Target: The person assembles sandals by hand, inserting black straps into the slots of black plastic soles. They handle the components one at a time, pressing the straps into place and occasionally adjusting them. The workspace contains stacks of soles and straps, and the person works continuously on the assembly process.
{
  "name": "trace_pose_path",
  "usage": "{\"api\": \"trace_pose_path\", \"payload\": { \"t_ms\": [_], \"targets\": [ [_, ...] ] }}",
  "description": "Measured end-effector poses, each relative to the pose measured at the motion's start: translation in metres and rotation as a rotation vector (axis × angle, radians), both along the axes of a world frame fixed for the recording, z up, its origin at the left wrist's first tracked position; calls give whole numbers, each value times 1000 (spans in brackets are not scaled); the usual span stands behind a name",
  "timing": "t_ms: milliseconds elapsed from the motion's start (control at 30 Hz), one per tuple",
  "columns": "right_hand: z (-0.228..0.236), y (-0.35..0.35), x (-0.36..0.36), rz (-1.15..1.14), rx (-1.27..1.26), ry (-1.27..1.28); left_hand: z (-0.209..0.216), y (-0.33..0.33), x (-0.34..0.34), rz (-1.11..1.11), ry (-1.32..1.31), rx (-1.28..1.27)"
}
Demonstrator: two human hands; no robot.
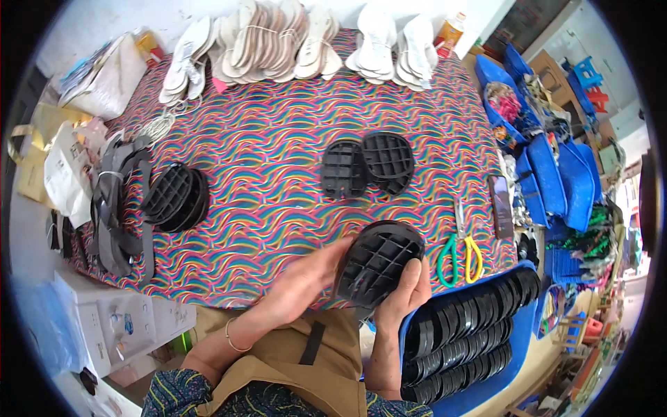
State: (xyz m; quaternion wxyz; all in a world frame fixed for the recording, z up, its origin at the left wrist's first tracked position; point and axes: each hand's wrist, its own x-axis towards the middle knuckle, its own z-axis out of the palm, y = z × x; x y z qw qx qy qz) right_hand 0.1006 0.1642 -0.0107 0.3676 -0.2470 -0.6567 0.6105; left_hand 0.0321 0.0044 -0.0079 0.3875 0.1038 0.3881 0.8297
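Now, on the head view, the black gridded piece [379,263] is up over the near edge of the patterned surface [257,208], left of the blue tub [529,326], with the left hand [303,279] curled part-closed at its left rim, fingertips hidden, and the right hand [403,300] closed on its lower right, thumb flat across the ribs, other fingers out of sight behind. It looks like moulded rubber or plastic, so probably light, fairly stiff and hardly fragile; the ribs should give grip, the smooth rim less, making thumb-on-grid, fingers-behind the safer hold.
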Motion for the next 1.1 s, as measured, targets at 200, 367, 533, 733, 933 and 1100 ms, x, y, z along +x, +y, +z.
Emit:
{"api": "trace_pose_path", "payload": {
  "t_ms": [200, 367, 533, 733, 933, 1100],
  "targets": [
    [-3, -6, -4, 10, -9, 26, 8, 10, 15, 93, 391, -374],
    [-7, -14, -4, 6, 49, -4, 14, 8, 15, 94, 619, -724],
    [-11, -10, 5, -9, 99, -80, -3, 3, 9, 106, 735, -717],
    [-5, -13, 12, 138, 214, -135, 8, 10, -11, 199, 495, -475],
    [2, -17, 9, 198, 88, -46, 3, 10, -12, 211, 658, -547],
    [-3, -15, 14, 177, 5, -88, 23, 23, -8, 190, 528, -466]
  ]
}}
